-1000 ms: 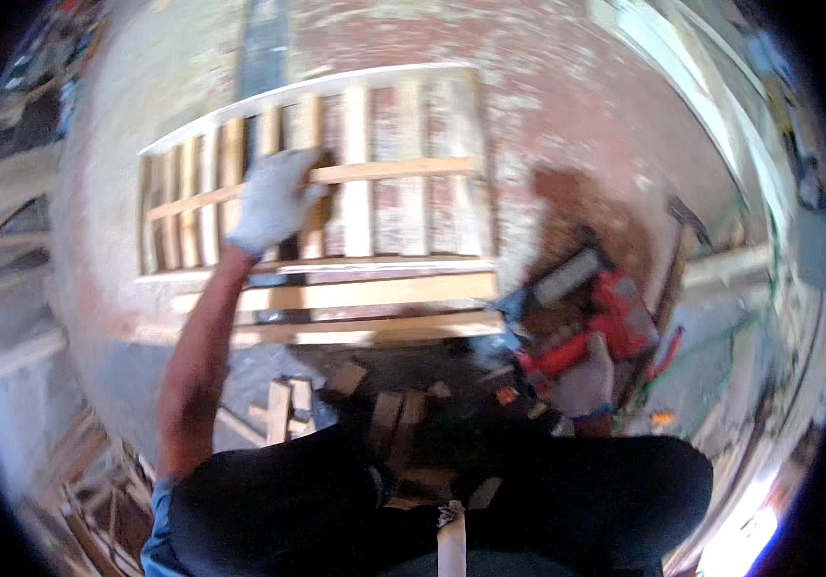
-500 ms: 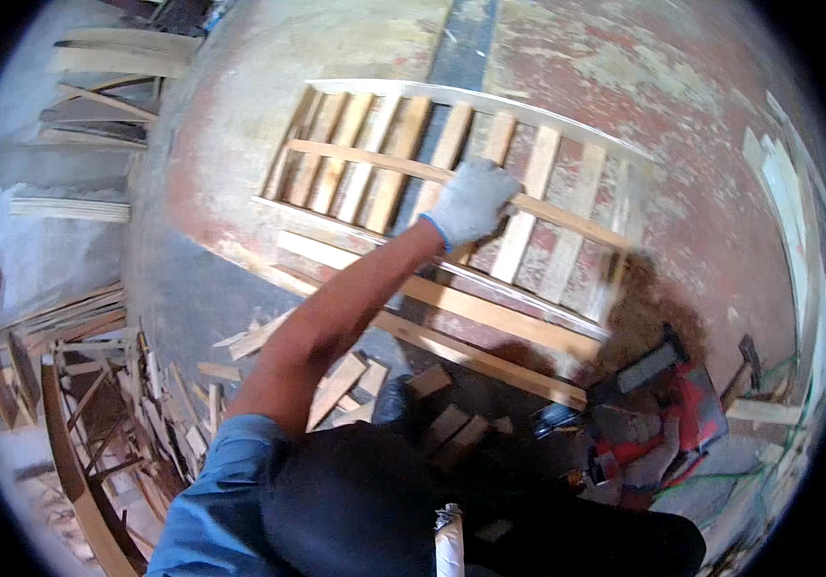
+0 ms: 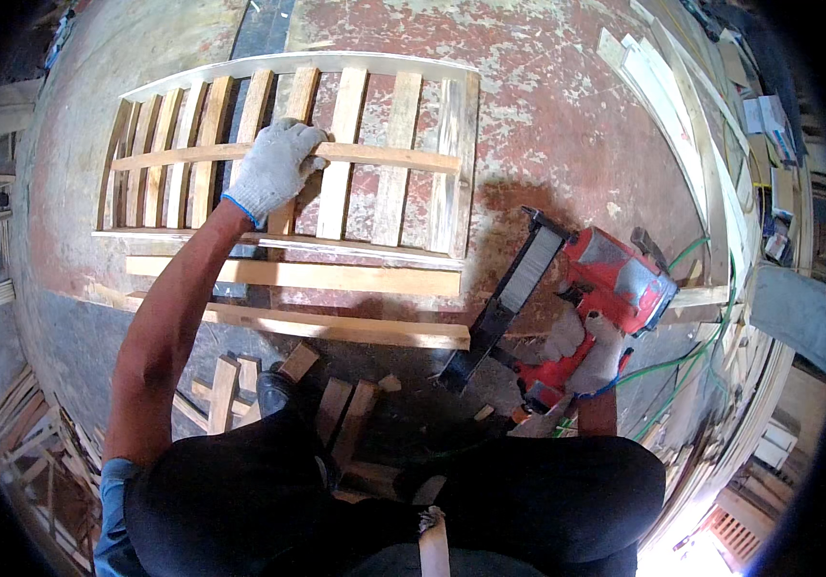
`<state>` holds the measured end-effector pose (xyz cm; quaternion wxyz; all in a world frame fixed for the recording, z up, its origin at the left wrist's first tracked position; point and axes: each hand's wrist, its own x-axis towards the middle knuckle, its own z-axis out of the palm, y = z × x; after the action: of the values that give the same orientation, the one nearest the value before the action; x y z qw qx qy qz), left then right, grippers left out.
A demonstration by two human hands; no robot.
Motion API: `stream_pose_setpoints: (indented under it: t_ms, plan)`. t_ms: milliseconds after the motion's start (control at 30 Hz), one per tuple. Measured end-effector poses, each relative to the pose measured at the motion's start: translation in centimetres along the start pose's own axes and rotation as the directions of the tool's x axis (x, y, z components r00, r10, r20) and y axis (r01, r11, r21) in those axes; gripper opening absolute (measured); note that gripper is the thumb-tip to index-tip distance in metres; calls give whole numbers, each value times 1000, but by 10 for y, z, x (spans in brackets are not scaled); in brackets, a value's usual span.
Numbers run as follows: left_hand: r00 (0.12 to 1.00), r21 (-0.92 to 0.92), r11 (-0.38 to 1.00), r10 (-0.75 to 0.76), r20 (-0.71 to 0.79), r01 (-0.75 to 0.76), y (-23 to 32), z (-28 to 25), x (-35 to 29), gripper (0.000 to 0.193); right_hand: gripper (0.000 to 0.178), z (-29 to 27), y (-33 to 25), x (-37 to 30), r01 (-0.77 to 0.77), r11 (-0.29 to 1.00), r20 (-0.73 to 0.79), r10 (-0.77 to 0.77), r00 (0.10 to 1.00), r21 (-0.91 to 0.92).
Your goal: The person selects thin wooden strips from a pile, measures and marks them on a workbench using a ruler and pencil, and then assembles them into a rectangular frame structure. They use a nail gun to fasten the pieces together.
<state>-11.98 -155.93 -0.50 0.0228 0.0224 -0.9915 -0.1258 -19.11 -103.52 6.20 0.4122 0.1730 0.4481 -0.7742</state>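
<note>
**Work gloves, blue sleeve, dark trousers**

The left hand [image 3: 273, 173] wears a knitted work glove in off-white, with a thin blue band edging the cuff at the wrist. The right hand [image 3: 591, 351] wears a glove of the same knit, greyer with dirt, also with a blue edge at the wrist. The left forearm is bare up to a blue sleeve that ends near the elbow. Black trousers cover both legs. A pale strap or belt end hangs at the waist between them. A dark shoe shows ahead of the left knee.
</note>
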Motion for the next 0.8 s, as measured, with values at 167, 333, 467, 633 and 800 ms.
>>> stream_pose_setpoints:
  t_ms: [167,333,467,633,800]
  plan:
    - [999,-20,1000,-20,36,21,1,-4,1,28,36,-14,-7,-6,-8,991,48,14,999,-130]
    - [1000,-23,1000,7,6,-6,-5,1,0,28,34,-20,-10,-6,-40,993,146,56,988,-110]
    - [999,24,1000,-22,41,21,0,-2,2,31,31,-25,-8,1,-41,998,121,47,992,-52]
    - [998,7,1000,-8,66,7,-3,-5,3,33,29,-14,-5,18,-80,996,120,75,990,40]
    - [991,67,997,-47,128,39,-3,-6,5,35,24,-3,-3,22,-115,992,97,119,988,-42]
